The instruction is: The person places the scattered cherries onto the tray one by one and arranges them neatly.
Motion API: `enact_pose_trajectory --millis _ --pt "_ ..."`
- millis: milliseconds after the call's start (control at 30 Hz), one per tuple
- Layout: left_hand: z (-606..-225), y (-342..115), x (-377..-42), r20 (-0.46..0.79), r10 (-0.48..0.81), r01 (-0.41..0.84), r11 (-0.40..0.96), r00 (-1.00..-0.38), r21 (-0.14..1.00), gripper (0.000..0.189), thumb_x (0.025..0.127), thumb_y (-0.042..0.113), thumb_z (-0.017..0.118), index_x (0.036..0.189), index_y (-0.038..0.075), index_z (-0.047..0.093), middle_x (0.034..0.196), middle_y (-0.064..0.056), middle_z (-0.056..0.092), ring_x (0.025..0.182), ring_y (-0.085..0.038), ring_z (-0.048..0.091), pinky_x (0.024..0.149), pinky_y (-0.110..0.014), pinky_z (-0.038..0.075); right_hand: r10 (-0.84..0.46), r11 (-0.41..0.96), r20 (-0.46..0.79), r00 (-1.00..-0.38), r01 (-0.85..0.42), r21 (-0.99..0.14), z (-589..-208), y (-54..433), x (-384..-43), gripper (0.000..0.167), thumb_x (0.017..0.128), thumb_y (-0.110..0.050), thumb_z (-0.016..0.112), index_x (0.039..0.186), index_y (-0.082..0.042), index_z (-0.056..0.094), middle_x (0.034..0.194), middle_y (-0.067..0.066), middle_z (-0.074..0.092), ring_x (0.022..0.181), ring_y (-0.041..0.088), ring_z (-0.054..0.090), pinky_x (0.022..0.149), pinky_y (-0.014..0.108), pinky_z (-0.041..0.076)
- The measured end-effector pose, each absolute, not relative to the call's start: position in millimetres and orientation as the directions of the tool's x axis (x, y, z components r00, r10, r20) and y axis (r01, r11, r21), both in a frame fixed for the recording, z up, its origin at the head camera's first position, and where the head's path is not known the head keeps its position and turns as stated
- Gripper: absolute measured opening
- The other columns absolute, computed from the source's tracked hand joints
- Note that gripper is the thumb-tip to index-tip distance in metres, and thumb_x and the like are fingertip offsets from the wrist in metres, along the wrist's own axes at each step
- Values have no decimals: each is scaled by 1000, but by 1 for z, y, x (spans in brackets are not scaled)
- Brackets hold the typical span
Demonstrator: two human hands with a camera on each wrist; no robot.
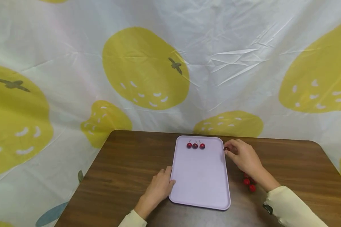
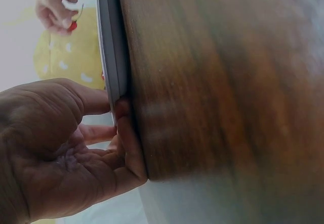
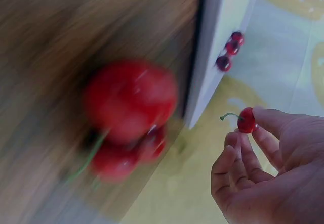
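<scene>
A pale lilac tray (image 1: 199,179) lies on the brown wooden table, with three dark red cherries (image 1: 195,146) in a row near its far edge. My left hand (image 1: 158,186) holds the tray's left rim; the left wrist view shows the thumb over the rim and fingers at its underside. Just beyond the tray's far right side, my right hand (image 1: 245,159) pinches a single red cherry (image 3: 246,121) between thumb and fingers. Its green stem sticks out free in the right wrist view. Several more cherries (image 1: 246,182) sit in a cluster on the table, partly hidden beneath the right forearm.
Wood-grain tabletop (image 1: 130,167) extends on both sides of the tray. Behind the table hangs a white cloth (image 1: 210,94) printed with yellow fruit, close to the far edge.
</scene>
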State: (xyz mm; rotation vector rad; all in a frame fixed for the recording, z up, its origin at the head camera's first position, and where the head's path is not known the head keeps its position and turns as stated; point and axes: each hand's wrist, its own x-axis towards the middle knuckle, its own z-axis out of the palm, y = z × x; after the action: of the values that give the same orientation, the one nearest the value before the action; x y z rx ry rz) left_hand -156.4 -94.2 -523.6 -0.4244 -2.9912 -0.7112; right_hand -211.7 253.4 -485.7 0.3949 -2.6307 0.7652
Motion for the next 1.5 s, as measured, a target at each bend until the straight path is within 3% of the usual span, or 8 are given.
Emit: enact_pose_trajectory --millis 367,633,900,1500 --pt "-523 -94 -156 91 259 273 866 -962 419 42 97 18 75 131 2 58 107 -23 69 88 -47 72 76 -56 60 -252 749 417 -873 -449 -487 -494 190 -223 20 90 -10 83 107 -14 74 102 2 73 86 20 70 74 36 54" --pt "-526 -96 -155 108 260 282 871 -959 402 41 96 18 76 130 1 58 105 -23 69 85 -46 71 75 -55 59 -394 717 442 -806 -570 -402 -495 158 -234 24 88 -9 85 108 -11 72 101 2 74 88 23 71 80 39 58" --pt "-524 -97 -155 106 261 282 871 -959 402 42 97 18 76 131 1 58 107 -23 69 86 -46 72 75 -54 60 -447 697 476 -758 -628 -346 -489 141 -247 23 88 -8 84 106 -11 70 100 2 73 88 18 71 81 36 59" --pt "-524 -97 -155 100 255 274 874 -962 402 44 97 19 75 134 1 58 108 -23 69 87 -45 73 74 -53 60 -505 710 457 -732 -654 -262 -504 128 -260 25 84 -5 87 97 -13 67 95 2 69 90 19 70 78 39 58"
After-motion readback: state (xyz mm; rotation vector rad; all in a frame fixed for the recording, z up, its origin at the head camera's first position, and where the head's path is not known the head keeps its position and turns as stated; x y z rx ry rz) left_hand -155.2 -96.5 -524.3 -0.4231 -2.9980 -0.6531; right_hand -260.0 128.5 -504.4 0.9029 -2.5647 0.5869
